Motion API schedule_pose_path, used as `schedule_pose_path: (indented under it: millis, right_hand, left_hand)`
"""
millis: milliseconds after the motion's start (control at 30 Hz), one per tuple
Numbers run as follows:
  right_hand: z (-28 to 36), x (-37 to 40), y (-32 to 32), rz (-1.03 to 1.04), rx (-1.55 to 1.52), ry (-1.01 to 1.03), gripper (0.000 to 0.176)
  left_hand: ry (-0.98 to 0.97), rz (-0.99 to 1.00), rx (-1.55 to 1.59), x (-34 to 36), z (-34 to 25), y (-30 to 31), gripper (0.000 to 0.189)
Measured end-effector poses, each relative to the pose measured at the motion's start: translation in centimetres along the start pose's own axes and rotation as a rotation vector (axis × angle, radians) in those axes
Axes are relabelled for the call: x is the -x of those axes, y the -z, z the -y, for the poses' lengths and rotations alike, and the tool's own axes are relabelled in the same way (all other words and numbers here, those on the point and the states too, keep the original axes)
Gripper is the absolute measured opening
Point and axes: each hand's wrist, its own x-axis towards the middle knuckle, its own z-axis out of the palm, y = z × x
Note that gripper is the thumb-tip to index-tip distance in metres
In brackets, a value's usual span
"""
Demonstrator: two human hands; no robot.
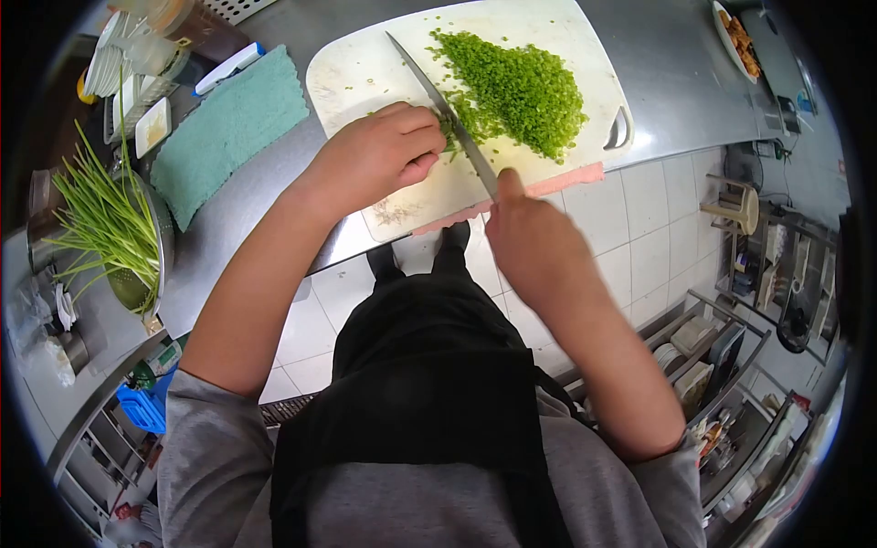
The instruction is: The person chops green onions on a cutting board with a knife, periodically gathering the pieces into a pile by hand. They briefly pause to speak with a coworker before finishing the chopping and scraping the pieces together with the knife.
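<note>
A long knife (459, 134) lies across the white cutting board (352, 78), its tip pointing to the far left. My right hand (534, 239) is closed around its handle at the board's near edge. My left hand (382, 153) is on the board just left of the blade, its fingers curled over and pressed together beside a few green bits; what is under them is hidden. A large heap of chopped green onion (530, 91) covers the board right of the blade, and some pieces touch the knife.
A green cloth (233, 128) lies left of the board, near a white-and-blue handled tool (228, 69). Whole green onions (114, 215) stand in a colander (163, 228) at the left. A pink cloth (557, 180) shows under the board. A plate of food (738, 41) is far right.
</note>
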Motion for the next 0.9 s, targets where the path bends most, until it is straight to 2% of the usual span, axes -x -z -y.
schedule_pose_path:
  millis: [67, 167, 233, 367, 467, 567, 700, 767, 900]
  right_hand:
    - [-0.2, 1.0, 3.6, 0.066, -0.055, 0.024, 0.024]
    - [-0.3, 2.8, 1.8, 0.118, 0.038, 0.032, 0.020]
    - [0.0, 0.7, 0.0, 0.101, -0.014, -0.054, 0.019]
    - [-0.8, -0.2, 2.3, 0.024, -0.010, 0.012, 0.022]
    - [0.1, 3.2, 3.9, 0.262, -0.016, -0.094, 0.021]
    - [0.3, 0.6, -1.1, 0.055, -0.023, -0.043, 0.020]
    - [-0.1, 0.2, 2.5, 0.035, -0.005, 0.004, 0.021]
    - [0.1, 2.7, 3.7, 0.186, -0.054, -0.069, 0.020]
    - [0.5, 0.2, -1.3, 0.091, -0.022, -0.049, 0.016]
  left_hand:
    - [-0.014, -0.013, 0.021, -0.2, 0.1, 0.0, 0.015]
    - [-0.028, -0.032, 0.036, -0.1, 0.4, -0.2, 0.016]
    - [-0.027, -0.027, 0.034, -0.1, 0.3, -0.1, 0.016]
    - [-0.040, -0.030, 0.029, -0.2, 0.3, 0.0, 0.017]
    - [-0.037, -0.036, 0.040, -0.1, 0.5, -0.2, 0.018]
    - [-0.039, -0.053, 0.043, 0.0, 0.6, -0.3, 0.018]
    - [-0.042, -0.038, 0.057, -0.1, 0.6, -0.2, 0.018]
    - [-0.042, -0.055, 0.060, 0.0, 0.6, -0.3, 0.018]
    - [-0.043, -0.065, 0.040, 0.1, 0.6, -0.4, 0.018]
